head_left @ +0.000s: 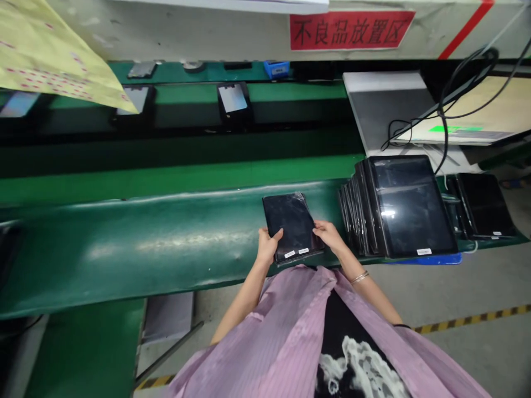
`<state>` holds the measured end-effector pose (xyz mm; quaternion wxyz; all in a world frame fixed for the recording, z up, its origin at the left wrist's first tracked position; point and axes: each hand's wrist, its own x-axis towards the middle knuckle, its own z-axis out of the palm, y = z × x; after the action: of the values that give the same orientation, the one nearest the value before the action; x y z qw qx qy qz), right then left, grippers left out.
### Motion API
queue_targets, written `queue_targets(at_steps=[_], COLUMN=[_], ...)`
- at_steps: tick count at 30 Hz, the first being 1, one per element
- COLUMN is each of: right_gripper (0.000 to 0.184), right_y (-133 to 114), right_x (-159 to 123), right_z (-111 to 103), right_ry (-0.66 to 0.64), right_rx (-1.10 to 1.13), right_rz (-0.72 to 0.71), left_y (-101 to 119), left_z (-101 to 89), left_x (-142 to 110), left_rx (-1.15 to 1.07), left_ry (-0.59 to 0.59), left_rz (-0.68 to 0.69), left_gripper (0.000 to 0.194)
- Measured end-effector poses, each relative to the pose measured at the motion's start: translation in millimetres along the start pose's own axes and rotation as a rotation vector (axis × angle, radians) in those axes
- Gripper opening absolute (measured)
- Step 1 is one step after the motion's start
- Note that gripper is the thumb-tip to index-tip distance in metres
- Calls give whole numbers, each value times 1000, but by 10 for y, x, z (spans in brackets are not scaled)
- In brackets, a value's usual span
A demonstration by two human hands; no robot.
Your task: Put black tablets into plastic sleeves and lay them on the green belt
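— Over the near edge of the green bench mat [166,243], right in front of the purple shirt [265,320]: what's-it-called between the hands?

— Just a dark tablet [292,218], glossy face up, turned a bit, two white stickers [289,255] at the near end. Resting on the mat or lifted a touch? Honestly can't tell.

— OK, and gripped how?

— Both sides. Left hand [267,247] closed on the near left corner, thumb [277,235] lying over the glass. Right hand [329,235] pinching the right edge, pretty narrow grip. Silvery bracelet [359,277] on the right wrist, fwiw.

— And over to the right?

— Big leaning stack of tablets [415,204], just beside the right hand, not touching. Something blue [440,259] poking out underneath. Past that, a smaller dark pile [487,204], with a monitor [477,119] and loose black cables [444,130] behind.

— Far side?

— Well apart from the hands, beyond the mat: a dark device with a pale panel [233,99], plus a little blue box [276,69]. Red sign [352,30] above, yellow sheet [50,61] hanging top left.
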<state>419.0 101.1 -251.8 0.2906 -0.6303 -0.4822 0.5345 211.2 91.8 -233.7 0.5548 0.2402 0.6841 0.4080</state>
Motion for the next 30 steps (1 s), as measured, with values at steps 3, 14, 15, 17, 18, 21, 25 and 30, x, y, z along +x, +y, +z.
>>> queue_targets(at_steps=[3,14,15,17,18,21,25,30], right_gripper=[30,76,66,47,43,42,46,43], right_y=[-207,-1545,-1552,-1528,-1514,-1531,-1682,-1725], right_x=[-79,-902,-913,-913,-917,-1004,-1258,-1491], right_z=[-104,-51,-82,-204,-283,-499,-607,-631], right_ry=[46,44,150,304,351,384,446,556], right_rx=[-22,71,131,282,354,526,517,535], right_rz=[-39,-471,-443,-387,-364,-330,-409,-458], left_y=[260,815,851,959,1029,1274,1588,1820], left_z=[1,221,209,136,82,-89,-214,-254], left_x=[-164,-1097,-1108,-1080,-1055,-1034,-1249,-1574], left_rx=[-89,479,572,652,653,551,389,449], left_ry=[-29,-273,-328,-388,-339,-2,-284,-358], left_rz=[62,1182,1324,1471,1483,1302,1061,1317], left_gripper=[56,54,54,47,46,69,72,71])
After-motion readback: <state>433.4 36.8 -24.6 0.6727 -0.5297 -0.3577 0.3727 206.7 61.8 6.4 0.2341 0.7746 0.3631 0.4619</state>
